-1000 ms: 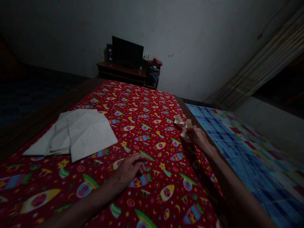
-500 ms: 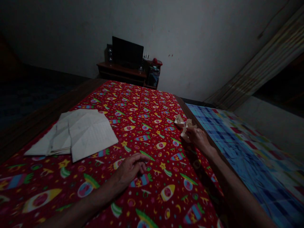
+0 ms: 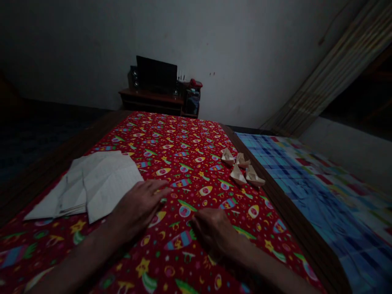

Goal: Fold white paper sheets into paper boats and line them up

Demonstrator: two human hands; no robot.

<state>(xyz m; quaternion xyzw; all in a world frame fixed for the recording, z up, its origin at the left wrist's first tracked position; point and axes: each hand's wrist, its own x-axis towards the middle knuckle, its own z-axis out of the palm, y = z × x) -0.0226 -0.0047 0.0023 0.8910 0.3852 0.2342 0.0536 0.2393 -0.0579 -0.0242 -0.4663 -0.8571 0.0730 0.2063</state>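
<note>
My left hand [image 3: 137, 206] lies flat on the red patterned cloth [image 3: 183, 139] with its fingers stretched out, its edge touching the corner of a stack of white paper sheets [image 3: 92, 183]. My right hand [image 3: 214, 230] rests palm down on the cloth near the middle, fingers loosely curled, holding nothing. Several small folded paper boats [image 3: 241, 169] sit grouped near the right edge of the cloth, well beyond my right hand.
A dark wooden border [image 3: 290, 216] runs along the cloth's right side, with a blue checked mat [image 3: 321, 192] beyond it. A low cabinet with a black screen [image 3: 156, 75] stands against the far wall. A striped curtain [image 3: 330, 69] hangs at the right.
My right hand let go of the folded paper at the right edge and drew back to the middle. My left hand moved forward to the paper stack and flattened. The view shifted slightly.
</note>
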